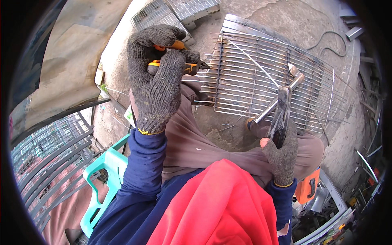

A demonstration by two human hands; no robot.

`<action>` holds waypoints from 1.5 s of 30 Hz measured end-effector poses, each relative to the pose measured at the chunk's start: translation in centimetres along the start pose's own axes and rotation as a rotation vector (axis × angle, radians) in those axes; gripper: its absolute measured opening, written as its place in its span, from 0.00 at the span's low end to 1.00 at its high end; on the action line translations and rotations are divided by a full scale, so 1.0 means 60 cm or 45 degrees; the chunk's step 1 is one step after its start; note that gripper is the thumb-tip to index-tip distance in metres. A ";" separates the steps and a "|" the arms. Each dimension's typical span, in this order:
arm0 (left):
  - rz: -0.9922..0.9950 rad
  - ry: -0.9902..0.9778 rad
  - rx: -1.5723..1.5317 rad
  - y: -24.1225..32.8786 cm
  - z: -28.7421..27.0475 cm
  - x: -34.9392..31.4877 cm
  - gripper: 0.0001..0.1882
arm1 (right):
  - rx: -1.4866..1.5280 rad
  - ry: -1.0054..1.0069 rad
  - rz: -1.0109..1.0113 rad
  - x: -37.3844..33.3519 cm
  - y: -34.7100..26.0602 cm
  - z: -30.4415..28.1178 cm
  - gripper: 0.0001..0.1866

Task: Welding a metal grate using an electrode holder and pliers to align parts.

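Note:
My left hand [159, 77], in a dark grey knitted glove, is closed around pliers with orange-yellow and black handles [188, 68]. Their dark jaws point right, near the left ends of the rods of a metal grid [253, 73]. Also gloved, my right hand [281, 159] grips a dark metal tong-like clamp [281, 116]. From the clamp's tip a thin straight rod [255, 61] runs up and left over the grid. Beside the clamp, a shiny metal tube [267, 110] lies slanted on the grid, with a copper-coloured piece [292, 69] close to its upper end.
The grid lies in front of my knees over a metal sheet [241, 23]. Wire cages [157, 18] stand at the far left. A teal plastic chair [110, 163] is at my left, an orange case [307, 188] at my right. Scrap metal lies along the right edge; a cable [332, 34] curls behind.

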State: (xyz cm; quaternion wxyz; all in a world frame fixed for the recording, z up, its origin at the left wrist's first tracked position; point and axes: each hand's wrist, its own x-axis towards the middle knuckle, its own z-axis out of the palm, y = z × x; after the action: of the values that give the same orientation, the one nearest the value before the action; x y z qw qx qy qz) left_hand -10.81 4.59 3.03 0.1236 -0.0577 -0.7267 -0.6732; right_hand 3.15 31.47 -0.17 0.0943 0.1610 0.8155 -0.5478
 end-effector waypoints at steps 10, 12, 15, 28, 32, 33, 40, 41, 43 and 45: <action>-0.041 -0.008 -0.176 0.002 0.002 0.002 0.15 | 0.035 -0.040 0.048 0.003 -0.013 -0.002 0.35; -0.029 0.001 -0.188 -0.002 0.001 0.003 0.15 | 0.027 -0.041 0.034 0.004 -0.014 -0.002 0.35; 0.010 -0.002 -0.151 -0.012 -0.008 0.005 0.16 | 0.113 -0.032 0.051 0.007 -0.018 0.001 0.34; 0.014 0.012 -0.104 -0.012 -0.004 0.004 0.17 | 0.063 -0.015 0.032 0.008 -0.018 0.002 0.34; 0.006 -0.035 -0.079 -0.009 -0.015 0.003 0.16 | 0.123 -0.039 0.164 0.006 -0.021 0.003 0.34; -0.002 -0.040 -0.141 -0.008 -0.012 0.002 0.16 | 0.121 -0.038 0.165 0.006 -0.023 0.004 0.34; 0.035 -0.024 -0.059 -0.014 -0.013 0.006 0.17 | 0.119 0.026 -0.022 0.000 0.002 -0.001 0.43; 0.042 -0.011 -0.063 -0.015 -0.010 0.006 0.15 | 0.119 0.017 0.011 -0.001 0.006 -0.002 0.43; 0.027 -0.010 -0.138 -0.012 -0.009 0.003 0.14 | 0.122 0.004 0.041 -0.002 0.009 -0.001 0.43; 0.012 -0.009 -0.215 -0.012 -0.010 0.002 0.13 | 0.191 -0.014 0.042 -0.001 0.007 0.003 0.43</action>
State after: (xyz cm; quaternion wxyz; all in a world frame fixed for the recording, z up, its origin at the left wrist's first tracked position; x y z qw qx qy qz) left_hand -11.02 3.95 2.40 0.1191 -0.0738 -0.6676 -0.7312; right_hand 3.34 31.47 -0.60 0.0954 0.1782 0.7689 -0.6066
